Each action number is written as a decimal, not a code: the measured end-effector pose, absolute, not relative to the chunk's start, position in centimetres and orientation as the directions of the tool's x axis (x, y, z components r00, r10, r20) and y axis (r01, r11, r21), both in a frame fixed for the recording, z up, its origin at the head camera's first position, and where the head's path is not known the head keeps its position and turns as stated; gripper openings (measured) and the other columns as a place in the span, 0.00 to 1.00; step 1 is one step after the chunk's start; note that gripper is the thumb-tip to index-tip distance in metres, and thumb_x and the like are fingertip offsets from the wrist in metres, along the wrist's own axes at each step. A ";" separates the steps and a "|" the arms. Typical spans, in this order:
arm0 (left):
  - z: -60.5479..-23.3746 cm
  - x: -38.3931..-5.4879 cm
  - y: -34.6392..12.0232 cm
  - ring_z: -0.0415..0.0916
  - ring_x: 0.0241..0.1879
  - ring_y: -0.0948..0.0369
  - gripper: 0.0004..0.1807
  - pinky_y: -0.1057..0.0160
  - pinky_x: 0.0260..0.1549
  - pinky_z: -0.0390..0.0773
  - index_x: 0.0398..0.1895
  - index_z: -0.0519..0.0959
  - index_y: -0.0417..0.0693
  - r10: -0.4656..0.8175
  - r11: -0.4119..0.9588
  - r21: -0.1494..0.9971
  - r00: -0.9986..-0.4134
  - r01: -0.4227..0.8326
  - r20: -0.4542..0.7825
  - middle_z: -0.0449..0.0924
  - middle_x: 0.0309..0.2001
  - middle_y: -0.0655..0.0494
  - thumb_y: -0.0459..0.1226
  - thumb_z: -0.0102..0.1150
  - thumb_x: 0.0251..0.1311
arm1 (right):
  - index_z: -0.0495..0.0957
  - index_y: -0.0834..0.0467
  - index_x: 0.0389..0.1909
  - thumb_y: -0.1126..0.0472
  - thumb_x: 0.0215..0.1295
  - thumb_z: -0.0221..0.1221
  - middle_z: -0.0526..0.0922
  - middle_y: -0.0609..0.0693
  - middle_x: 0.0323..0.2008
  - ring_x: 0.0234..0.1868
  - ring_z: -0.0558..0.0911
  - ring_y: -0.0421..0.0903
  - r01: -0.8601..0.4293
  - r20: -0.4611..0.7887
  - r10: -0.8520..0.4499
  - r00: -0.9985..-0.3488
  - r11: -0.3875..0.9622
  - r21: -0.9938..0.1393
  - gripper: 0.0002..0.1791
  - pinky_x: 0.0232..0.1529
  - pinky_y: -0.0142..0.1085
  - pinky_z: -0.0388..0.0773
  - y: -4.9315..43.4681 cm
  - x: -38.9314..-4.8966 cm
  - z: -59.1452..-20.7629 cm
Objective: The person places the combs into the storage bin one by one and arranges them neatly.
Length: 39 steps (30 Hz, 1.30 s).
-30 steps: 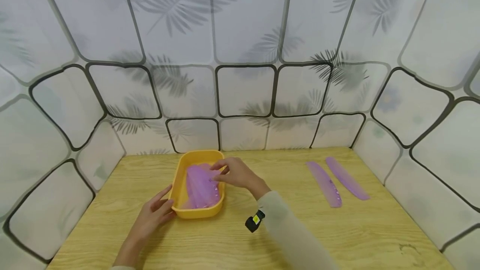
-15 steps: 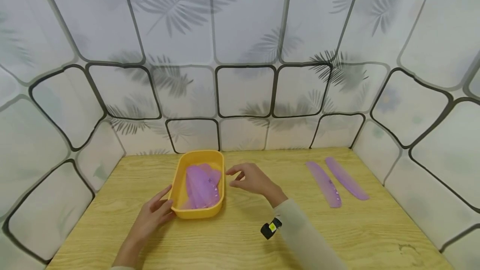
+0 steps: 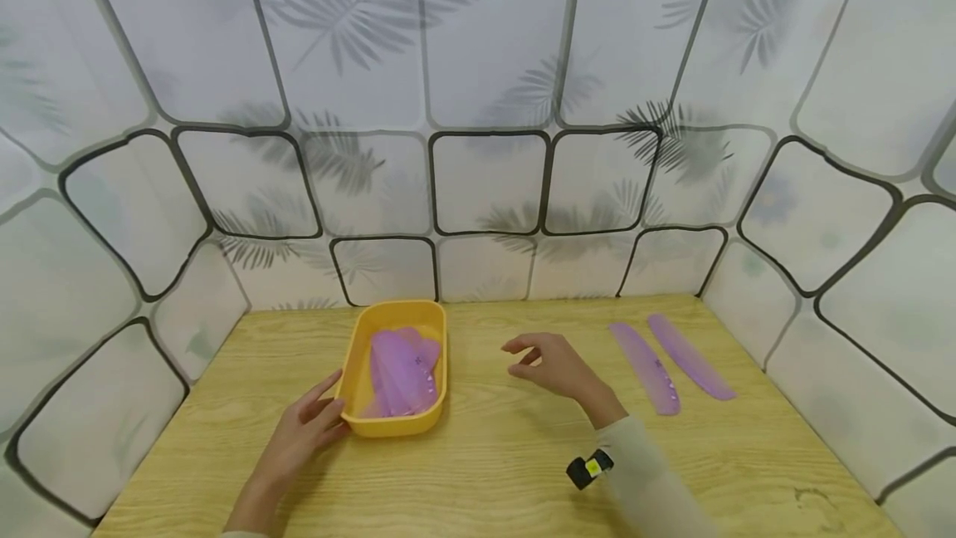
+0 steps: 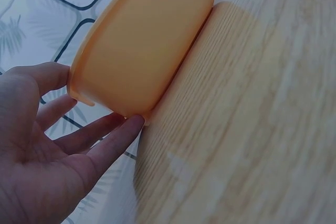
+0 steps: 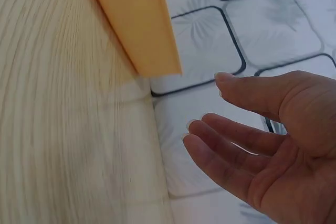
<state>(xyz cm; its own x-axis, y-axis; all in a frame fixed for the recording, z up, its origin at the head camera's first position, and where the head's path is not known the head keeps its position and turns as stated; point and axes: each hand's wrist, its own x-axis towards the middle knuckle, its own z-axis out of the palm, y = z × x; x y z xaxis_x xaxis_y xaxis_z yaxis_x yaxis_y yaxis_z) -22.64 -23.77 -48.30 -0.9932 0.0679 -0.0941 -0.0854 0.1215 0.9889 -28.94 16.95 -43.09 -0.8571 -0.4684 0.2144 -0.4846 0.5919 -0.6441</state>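
A yellow plastic tub [image 3: 396, 424] stands on the table at the left of centre in the head view. Inside it lie several flat, translucent purple pieces [image 3: 403, 372], overlapping, with small shiny studs on one. My left hand [image 3: 299, 438] rests against the tub's near left corner; in the left wrist view its fairly straight fingers [image 4: 115, 137] touch the outer wall [image 4: 142, 40]. To the right of the tub my right hand [image 3: 556, 368] hovers over the table, holding nothing, its fingers [image 5: 226, 145] loosely bent and the thumb apart.
Two long purple pieces, curved like combs, lie side by side at the right: a studded one [image 3: 648, 368] and a plainer one [image 3: 690, 355]. The wood-grain table [image 3: 478, 471] meets patterned cloth walls [image 3: 489, 181] at the back and both sides.
My right hand has drawn out of the tub and moved right, toward the two loose purple pieces. The left hand and the tub have stayed in place.
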 end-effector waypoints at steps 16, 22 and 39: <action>-48.1 -22.6 -23.7 0.83 0.52 0.67 0.34 0.63 0.56 0.87 0.82 0.57 0.52 0.060 0.124 0.989 -0.994 -0.083 -0.091 0.74 0.66 0.34 0.44 0.53 0.78 | 0.82 0.62 0.59 0.61 0.70 0.66 0.85 0.66 0.56 0.44 0.88 0.54 -0.354 0.164 -0.327 -0.931 0.697 -0.623 0.19 0.36 0.35 0.87 24.4 -28.2 -44.5; -48.1 -22.6 -23.7 0.82 0.52 0.67 0.34 0.62 0.56 0.86 0.83 0.56 0.52 0.071 0.114 0.990 -0.993 -0.082 -0.090 0.73 0.67 0.33 0.44 0.53 0.78 | 0.82 0.65 0.57 0.63 0.69 0.66 0.85 0.66 0.53 0.43 0.88 0.55 -0.321 0.181 -0.267 -0.947 0.741 -0.590 0.18 0.37 0.39 0.89 26.8 -28.4 -44.7; -48.1 -22.6 -23.8 0.82 0.51 0.70 0.34 0.62 0.56 0.87 0.82 0.56 0.50 0.073 0.097 0.993 -0.995 -0.067 -0.074 0.73 0.66 0.33 0.43 0.52 0.79 | 0.81 0.69 0.55 0.64 0.69 0.66 0.84 0.69 0.54 0.49 0.85 0.64 -0.267 0.179 -0.199 -0.963 0.772 -0.577 0.18 0.49 0.54 0.87 30.7 -28.7 -44.9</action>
<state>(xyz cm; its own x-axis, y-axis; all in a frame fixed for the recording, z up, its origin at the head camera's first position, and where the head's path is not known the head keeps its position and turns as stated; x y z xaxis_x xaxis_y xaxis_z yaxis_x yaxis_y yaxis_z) -22.65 -23.80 -48.08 -0.9946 0.0728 -0.0745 -0.0672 0.0975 0.9930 -28.72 30.67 -44.86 -0.9634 -0.1993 0.1793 -0.2670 0.7719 -0.5769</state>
